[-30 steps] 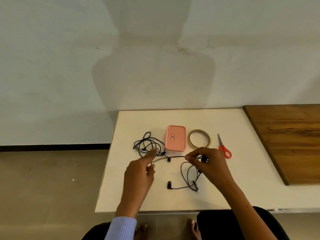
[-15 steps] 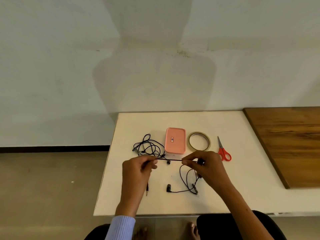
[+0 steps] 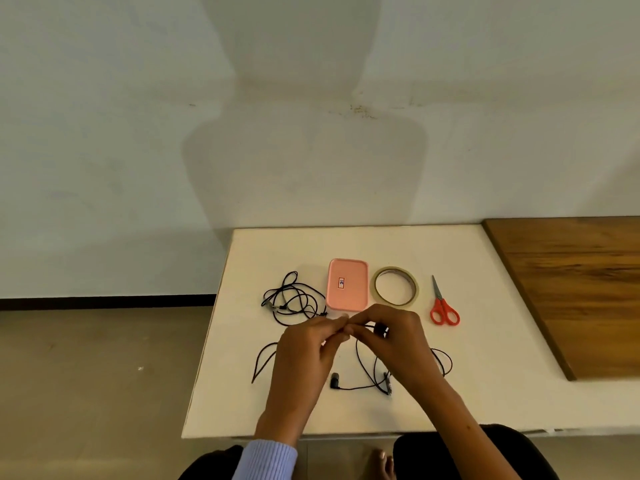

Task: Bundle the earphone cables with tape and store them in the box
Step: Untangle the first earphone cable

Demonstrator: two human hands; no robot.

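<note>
Pinching one black earphone cable [image 3: 364,368] above the white table [image 3: 485,393], fingertip to fingertip near the centre — left hand [image 3: 306,355] closed on the cord from 9 o'clock, right hand [image 3: 394,341] closed on it from 3 o'clock, with a dark earbud showing between thumb and forefinger. Hanging below the hands in loose loops, one loop trailing out past the left wrist toward 8 o'clock, another curling out at 4 o'clock beside the right forearm, and a second earbud lying flat at 6 o'clock under the hands. Lying untouched at 10 o'clock, a second tangled earphone cable [image 3: 292,299]. Sitting closed at 12 o'clock just beyond the knuckles, the pink box [image 3: 347,285] — and immediately at its 3 o'clock the tape roll [image 3: 396,285], flat on the table. Resting farther toward 2 o'clock, apart from the roll, red-handled scissors [image 3: 442,304], blades pointing away. Adjoining the table at 3 o'clock, a wooden board [image 3: 575,289].
</note>
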